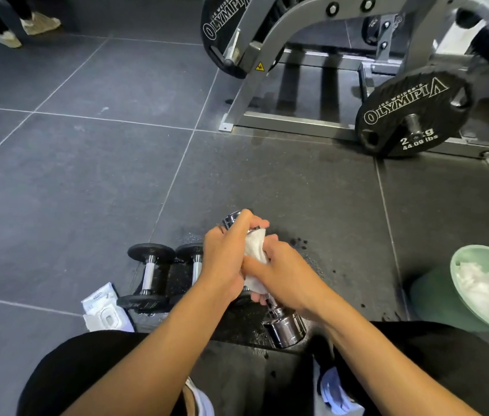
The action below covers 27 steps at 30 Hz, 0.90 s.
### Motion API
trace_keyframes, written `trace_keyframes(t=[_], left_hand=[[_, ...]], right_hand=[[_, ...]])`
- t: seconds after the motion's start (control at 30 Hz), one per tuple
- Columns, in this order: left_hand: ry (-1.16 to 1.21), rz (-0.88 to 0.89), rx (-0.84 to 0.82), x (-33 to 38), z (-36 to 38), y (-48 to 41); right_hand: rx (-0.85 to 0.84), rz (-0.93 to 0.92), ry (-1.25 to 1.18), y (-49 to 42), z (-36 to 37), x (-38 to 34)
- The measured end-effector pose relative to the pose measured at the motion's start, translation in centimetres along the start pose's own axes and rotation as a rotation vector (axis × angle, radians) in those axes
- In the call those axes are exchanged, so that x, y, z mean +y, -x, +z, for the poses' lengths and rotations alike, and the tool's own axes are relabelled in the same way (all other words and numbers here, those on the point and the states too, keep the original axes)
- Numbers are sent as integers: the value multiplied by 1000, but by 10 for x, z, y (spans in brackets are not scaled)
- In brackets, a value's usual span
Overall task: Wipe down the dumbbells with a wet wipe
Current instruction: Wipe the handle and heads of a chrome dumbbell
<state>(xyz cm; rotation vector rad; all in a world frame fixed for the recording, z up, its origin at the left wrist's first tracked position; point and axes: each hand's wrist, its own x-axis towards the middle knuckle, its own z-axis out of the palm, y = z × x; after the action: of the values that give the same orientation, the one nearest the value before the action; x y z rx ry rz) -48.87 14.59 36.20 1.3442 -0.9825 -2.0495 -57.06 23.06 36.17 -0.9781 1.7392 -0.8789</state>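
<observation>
A chrome dumbbell [285, 327] is held off the floor in front of my knees, one shiny head toward me and the other past my fingers. My left hand [226, 259] grips its handle near the far head. My right hand [285, 273] presses a white wet wipe [255, 250] around the handle. Two black dumbbells [150, 274] with chrome handles lie side by side on the floor just left of my hands. The second one is partly hidden behind my left wrist.
A wet wipe packet [103, 309] lies on the floor at the left. A green bowl [459, 265] holding crumpled white wipes stands at the right. A grey weight machine [270, 49] with black plates [411, 115] fills the far right. Someone's feet [24, 28] stand far left.
</observation>
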Motion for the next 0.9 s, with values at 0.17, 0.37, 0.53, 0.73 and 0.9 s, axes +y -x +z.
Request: trace_keyframes(t=[0.17,0.37,0.53,0.73,0.9], left_hand=[[28,-17,-142,10,-8,-2],[81,-96,-357,17,-13,-1],[46,6,-316,19,-11,7],[185,82,-233,34,-18,-3],[336,102,-181,38,-16,-4]], right_hand=[[-277,38,-542,2,-16,-3],[-508,149,-871,13,-9,2],[-529,170,-870,21,-8,6],[-434,70,-571,34,-12,7],[-168,42,-264,30,-15,19]])
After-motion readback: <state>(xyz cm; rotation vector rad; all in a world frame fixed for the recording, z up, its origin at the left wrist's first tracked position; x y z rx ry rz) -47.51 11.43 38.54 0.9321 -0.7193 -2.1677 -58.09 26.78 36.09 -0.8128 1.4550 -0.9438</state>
